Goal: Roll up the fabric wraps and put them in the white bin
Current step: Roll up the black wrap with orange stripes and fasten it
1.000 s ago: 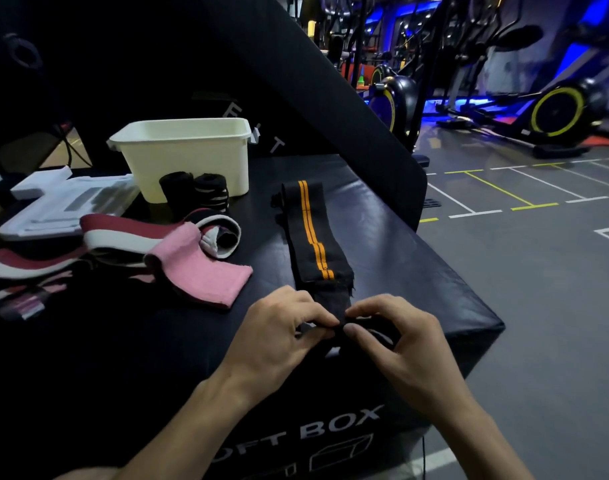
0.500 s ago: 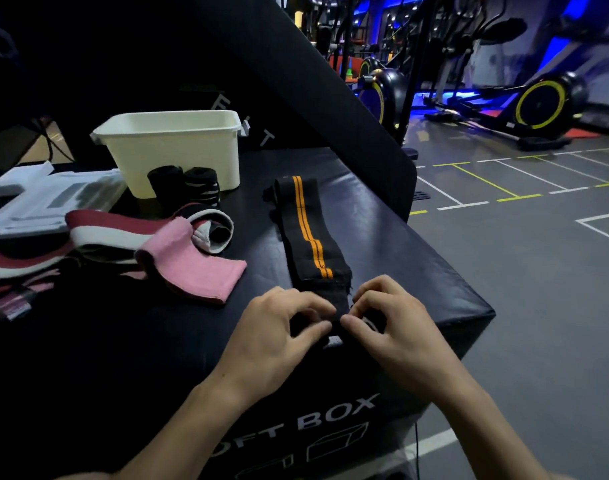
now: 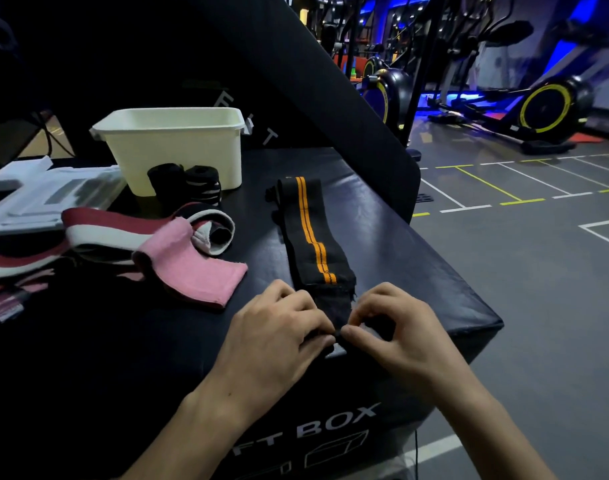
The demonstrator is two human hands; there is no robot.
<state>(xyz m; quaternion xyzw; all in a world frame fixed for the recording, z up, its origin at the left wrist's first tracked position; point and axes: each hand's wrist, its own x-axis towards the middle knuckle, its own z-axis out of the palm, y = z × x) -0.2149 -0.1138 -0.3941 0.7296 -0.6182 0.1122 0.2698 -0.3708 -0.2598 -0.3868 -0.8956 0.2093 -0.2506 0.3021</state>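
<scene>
A black fabric wrap with a double orange stripe along its length lay flat on the black padded box, running from about twelve o'clock down toward the person. The orange stripe jogged sideways partway down, and the near end of the wrap was frayed, with loose threads at its edge. That near end was bunched between both hands at the box's front edge. The left hand had its fingers curled, thumb and forefinger pinching the wrap's end; the right hand mirrored it, fingers bent and fingertips nipping the same end, the two thumbs almost touching. How far the end was rolled could not be told, since the fingers covered it.

At ten o'clock from the hands stood the white bin, upright, its contents hidden by its wall. Just in front of it, touching or nearly so, sat two rolled black wraps, one with pale stripes. At nine o'clock lay a pink wrap, flat and partly folded, over a red-and-white striped wrap whose loose end curled beside it. Farther left, a white foam tray rested on the box. Exercise machines with yellow-rimmed wheels stood on the gym floor at one to two o'clock.
</scene>
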